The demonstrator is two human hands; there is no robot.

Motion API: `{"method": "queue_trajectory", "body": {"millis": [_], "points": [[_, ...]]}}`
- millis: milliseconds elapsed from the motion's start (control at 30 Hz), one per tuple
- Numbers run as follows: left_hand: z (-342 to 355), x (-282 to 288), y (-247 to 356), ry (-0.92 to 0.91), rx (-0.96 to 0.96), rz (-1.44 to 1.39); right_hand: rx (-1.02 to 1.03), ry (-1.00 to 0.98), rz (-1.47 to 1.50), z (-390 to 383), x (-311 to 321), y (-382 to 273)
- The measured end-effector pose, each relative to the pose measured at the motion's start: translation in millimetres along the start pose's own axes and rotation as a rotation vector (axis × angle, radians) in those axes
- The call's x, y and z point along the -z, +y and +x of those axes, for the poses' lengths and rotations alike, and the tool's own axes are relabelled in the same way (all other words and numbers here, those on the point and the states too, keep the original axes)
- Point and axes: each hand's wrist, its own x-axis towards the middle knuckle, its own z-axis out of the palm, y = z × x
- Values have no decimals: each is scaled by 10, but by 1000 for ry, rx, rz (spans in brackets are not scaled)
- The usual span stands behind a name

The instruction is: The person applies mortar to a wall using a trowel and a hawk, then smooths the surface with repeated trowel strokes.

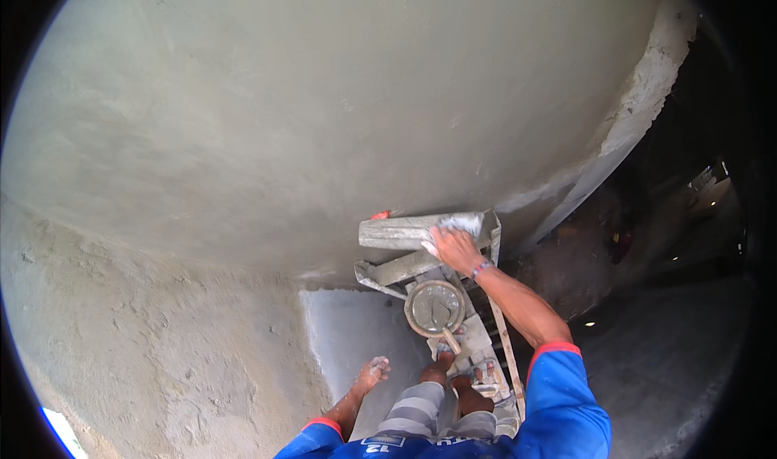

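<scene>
My right hand (457, 248) reaches over the top plank (396, 231) of a wooden stand, its fingers closed round a whitish, crumpled-looking bundle (463, 223); its exact kind is not clear. A band circles that wrist. Lower down on the left, my left hand (373, 371) hangs with loosely bent fingers, dusted in pale grey, nothing seen in it. Below the plank rests a round pan (413, 317) with a stubby handle (451, 342) pointing toward me; grey wet mix lies inside. A small red item (380, 214) shows behind the plank's left end.
Ahead rises a large curved wall of smooth grey plaster (324, 95), with a rough broken edge (647, 87) at right. Rougher plaster (186, 337) covers the left wall, beside a smooth pale panel (348, 329). My feet (486, 374) stand on narrow boards; a dark space lies right.
</scene>
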Motion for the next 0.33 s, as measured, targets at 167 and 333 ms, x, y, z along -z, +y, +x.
{"method": "queue_trajectory", "body": {"millis": [167,333], "points": [[-178,-30,-166,-25,98,66,92,582,27,424,1809,-99],[-125,-26,-467,-46,167,82,140,797,-290,1061,3804,-220]]}}
